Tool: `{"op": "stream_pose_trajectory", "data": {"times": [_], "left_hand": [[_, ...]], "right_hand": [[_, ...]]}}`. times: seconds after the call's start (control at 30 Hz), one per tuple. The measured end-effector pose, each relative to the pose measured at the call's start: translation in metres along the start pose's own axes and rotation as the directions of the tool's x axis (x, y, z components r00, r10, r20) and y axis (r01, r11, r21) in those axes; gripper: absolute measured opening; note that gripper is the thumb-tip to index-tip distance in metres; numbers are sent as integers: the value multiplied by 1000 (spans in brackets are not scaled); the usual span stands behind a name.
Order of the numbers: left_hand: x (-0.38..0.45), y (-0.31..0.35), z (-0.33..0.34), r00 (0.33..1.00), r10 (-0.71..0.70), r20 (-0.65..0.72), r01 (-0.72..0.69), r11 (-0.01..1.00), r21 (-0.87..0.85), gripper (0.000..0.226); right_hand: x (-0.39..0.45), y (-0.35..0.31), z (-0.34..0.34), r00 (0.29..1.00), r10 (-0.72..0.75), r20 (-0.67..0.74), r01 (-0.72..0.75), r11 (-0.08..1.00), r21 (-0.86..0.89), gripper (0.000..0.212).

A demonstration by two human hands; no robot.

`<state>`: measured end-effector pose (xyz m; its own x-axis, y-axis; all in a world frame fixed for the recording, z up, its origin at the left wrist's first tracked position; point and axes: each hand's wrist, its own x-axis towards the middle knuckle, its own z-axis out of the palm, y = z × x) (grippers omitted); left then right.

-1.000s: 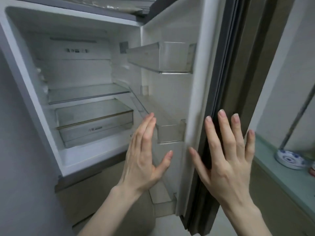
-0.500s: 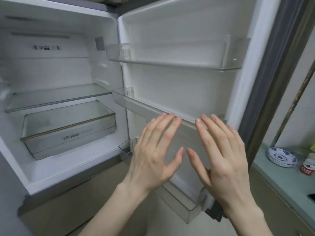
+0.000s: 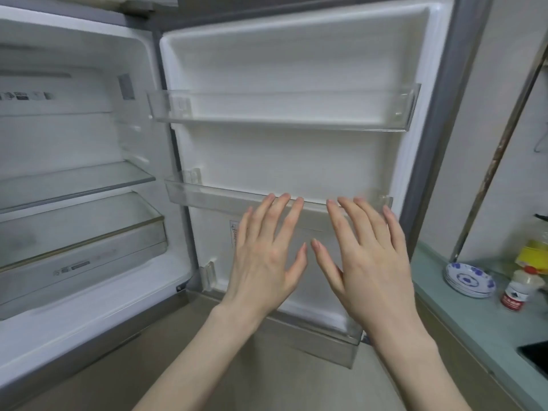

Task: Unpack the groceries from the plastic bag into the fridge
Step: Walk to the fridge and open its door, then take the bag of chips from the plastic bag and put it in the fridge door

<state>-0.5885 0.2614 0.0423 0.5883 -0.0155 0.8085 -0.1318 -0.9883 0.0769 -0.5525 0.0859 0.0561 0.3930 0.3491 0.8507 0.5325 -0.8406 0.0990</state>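
Note:
The fridge [image 3: 74,137] stands open and bare inside, with a glass shelf [image 3: 74,179] and a clear drawer [image 3: 83,250] under it. Its door [image 3: 290,155] is swung wide to the right and carries clear door racks, an upper one [image 3: 281,109] and a middle one [image 3: 213,198]. My left hand [image 3: 264,256] and my right hand [image 3: 367,256] are side by side in front of the door's lower half, fingers spread, backs toward me, holding nothing. No plastic bag or groceries are in view.
A pale green counter [image 3: 480,321] runs along the right, with stacked blue-patterned plates [image 3: 468,278], a small red-labelled bottle [image 3: 517,289] and a yellow-labelled bottle [image 3: 533,250]. A rusty pipe [image 3: 498,149] climbs the wall. The closed lower fridge compartment [image 3: 207,366] is below my arms.
The door has swung further open to the right, now facing me flat. Both hands have moved together in front of its lower half, and the view has shifted right.

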Motion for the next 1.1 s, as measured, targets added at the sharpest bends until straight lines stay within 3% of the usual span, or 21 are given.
{"op": "stream_pose_trajectory", "data": {"times": [0.2,0.5,0.77,0.87,1.1], "left_hand": [[24,-15,21,998,-64,-2,64,997,31,63],[47,-29,37,998,45,37,-47,997,66,64],[44,-38,33,996,93,9,-90,982,-165,61],[33,-40,28,992,127,27,-115,958,-263,60],[-14,-32,30,958,272,88,-201,860,-469,54]], "right_hand": [[17,24,32,995,97,33,-98,995,18,52],[27,39,62,981,167,102,-171,985,37,63],[24,27,48,952,234,200,-232,972,-33,71],[13,11,25,931,318,178,-306,948,-89,70],[-63,-42,-33,846,509,161,-434,831,-348,64]]}}
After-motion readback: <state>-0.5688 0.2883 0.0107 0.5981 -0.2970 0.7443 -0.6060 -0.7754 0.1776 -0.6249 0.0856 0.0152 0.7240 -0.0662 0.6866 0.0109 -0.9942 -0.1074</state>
